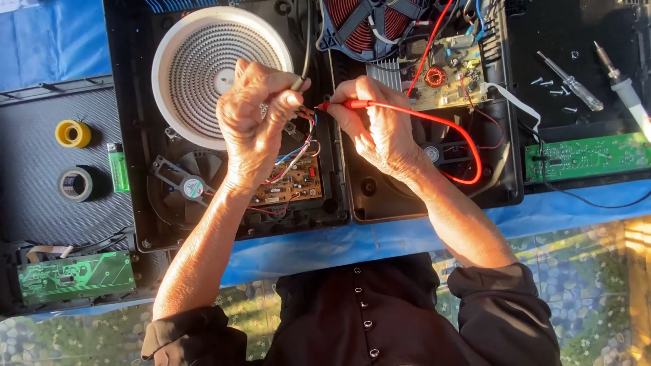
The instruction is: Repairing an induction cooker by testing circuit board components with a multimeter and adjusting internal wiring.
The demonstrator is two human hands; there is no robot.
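Both probes crowd the bare terminals; a slip could bridge them.
Your left hand (261, 108) pinches the black probe (299, 80); your right hand (376, 125) grips the slim red probe (349, 104) beside the small brown circuit board (291, 184); steady them.

The right hand (380, 129) pinches a red plastic test probe (346, 104), tip meeting thin coloured wires (306, 115) gripped by the left hand (258, 115).

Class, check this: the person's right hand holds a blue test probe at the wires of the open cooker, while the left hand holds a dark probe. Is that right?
Not quite. The head view shows the probe in the right hand is red, with a red lead. The rest stands: the left hand holds a dark probe at the wires.
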